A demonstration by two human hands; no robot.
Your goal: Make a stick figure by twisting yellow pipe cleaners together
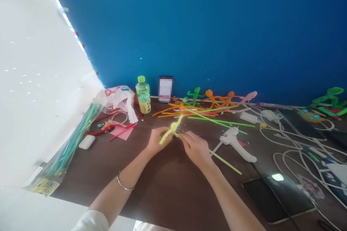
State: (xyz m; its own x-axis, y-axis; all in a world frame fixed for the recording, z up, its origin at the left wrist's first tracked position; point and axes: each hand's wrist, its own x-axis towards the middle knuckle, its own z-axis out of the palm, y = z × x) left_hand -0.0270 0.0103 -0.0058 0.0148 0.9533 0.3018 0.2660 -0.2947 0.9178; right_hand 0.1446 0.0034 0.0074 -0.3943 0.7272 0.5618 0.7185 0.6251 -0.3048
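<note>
One dark brown wooden desk (168,195) is under inspection, its far side against a deep blue wall (217,25), with a white wall (40,79) running along your left. At the far side stand a clear plastic bottle with a green cap (142,94) and an upright phone with a blurred screen (165,88). Left of these lie a white plastic bag with red print (115,99), a pink paper sheet (121,131) and a clear bag of long green stems (65,148). Ahead of your hands, a loose heap of orange and green pipe-cleaner stems (195,112) lies before a row of small orange, green and pink pipe-cleaner figures (214,97). To your right are a white hot glue gun (234,142), a tangle of white cables (295,140) and a dark tablet (276,196) showing a bright glare spot.

You hold a yellow pipe-cleaner figure (171,130) between both hands, its upper end tilted toward the blue wall. Your left hand (158,140), with a silver bangle (123,183) on its wrist, is curled around the figure's lower part. Your right hand (195,148) pinches its middle between thumb and fingertips. A straight yellow-green stem (225,161) runs out from beneath that hand, just beside the glue gun.
</note>
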